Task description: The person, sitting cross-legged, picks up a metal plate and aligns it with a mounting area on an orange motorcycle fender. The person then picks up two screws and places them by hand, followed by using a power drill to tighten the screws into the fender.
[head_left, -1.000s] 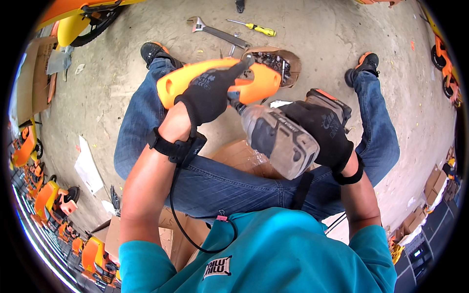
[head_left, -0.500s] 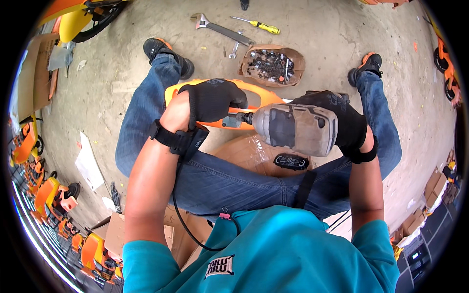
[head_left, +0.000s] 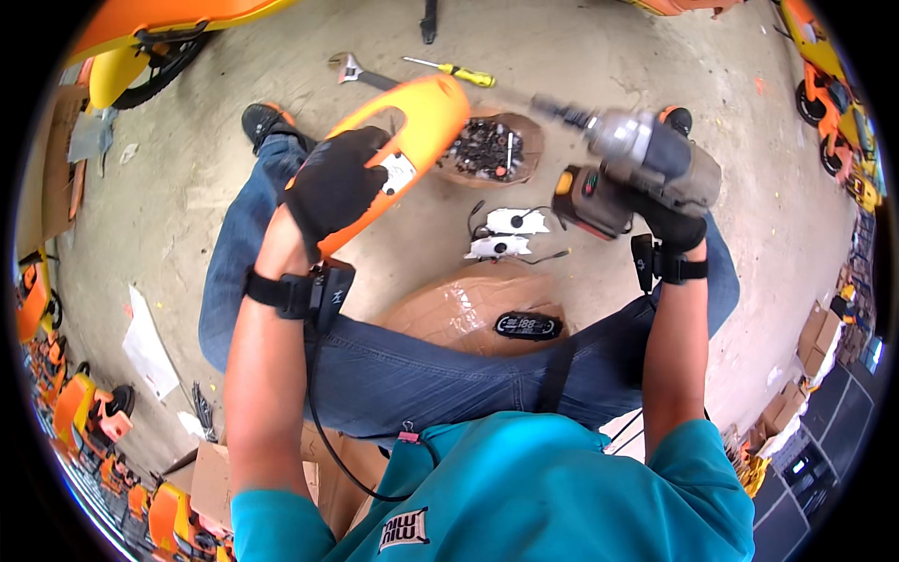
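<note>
My left hand [head_left: 339,180], in a black glove, is closed round an orange plastic panel [head_left: 433,105] that is tilted up toward the far right. The panel has a handle-like opening and a small white plate [head_left: 398,174]. My right hand [head_left: 667,217], also gloved in black, grips a cordless impact driver [head_left: 655,155]. Its bit points to the far left, apart from the panel, and is smeared by motion. Between my hands, two small white parts with black cables [head_left: 506,234] lie on the floor. Beyond them sits a brown container of black screws and small hardware [head_left: 482,148].
An adjustable wrench [head_left: 361,75] and a yellow screwdriver [head_left: 459,73] lie on the far floor. Near my lap, a black display unit [head_left: 527,325] rests on a taped cardboard piece [head_left: 440,314]. White paper [head_left: 150,342] lies at left. Orange-yellow vehicles [head_left: 169,510] stand around the edges.
The driver has come away from the panel, moving right and farther out. My left hand has turned the panel upright and shifted it left. The white cabled parts have come into view.
</note>
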{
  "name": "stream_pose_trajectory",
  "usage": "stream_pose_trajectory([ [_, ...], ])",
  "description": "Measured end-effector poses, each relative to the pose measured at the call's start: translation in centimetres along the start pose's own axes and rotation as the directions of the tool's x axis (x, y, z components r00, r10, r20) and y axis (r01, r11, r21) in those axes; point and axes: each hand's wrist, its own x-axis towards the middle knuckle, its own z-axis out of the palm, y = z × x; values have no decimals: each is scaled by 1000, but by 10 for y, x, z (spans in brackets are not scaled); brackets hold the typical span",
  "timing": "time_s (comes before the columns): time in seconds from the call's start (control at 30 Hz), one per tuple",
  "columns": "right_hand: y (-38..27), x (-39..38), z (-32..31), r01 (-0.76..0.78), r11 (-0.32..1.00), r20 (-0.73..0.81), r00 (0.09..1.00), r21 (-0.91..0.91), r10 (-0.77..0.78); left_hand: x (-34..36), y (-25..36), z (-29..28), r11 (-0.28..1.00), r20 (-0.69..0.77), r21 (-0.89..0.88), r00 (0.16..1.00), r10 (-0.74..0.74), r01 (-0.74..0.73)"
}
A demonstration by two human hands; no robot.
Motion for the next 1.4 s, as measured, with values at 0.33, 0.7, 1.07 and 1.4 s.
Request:
stream_pose_trajectory([
  [0.33, 174, 47, 31, -312, 935, -425, 833, 169, 355, 20, 38, -26, 557, 144, -784, 953, -265, 273],
  [0.7, 207, 43, 77, -222, 925, -569, 737, 308, 366, 26, 34, -17, 444, 204, -801, 879, -430, 403],
  [1.07, 245, -12, 97, -254, 914, -528, 753, 316, 392, 28, 47, -22, 458, 132, -823, 897, -422, 337],
  [1.4, 204, -12, 115, -340, 928, -601, 714, 153, 361, 10, 63, -28, 414, 22, -871, 861, -508, 266],
])
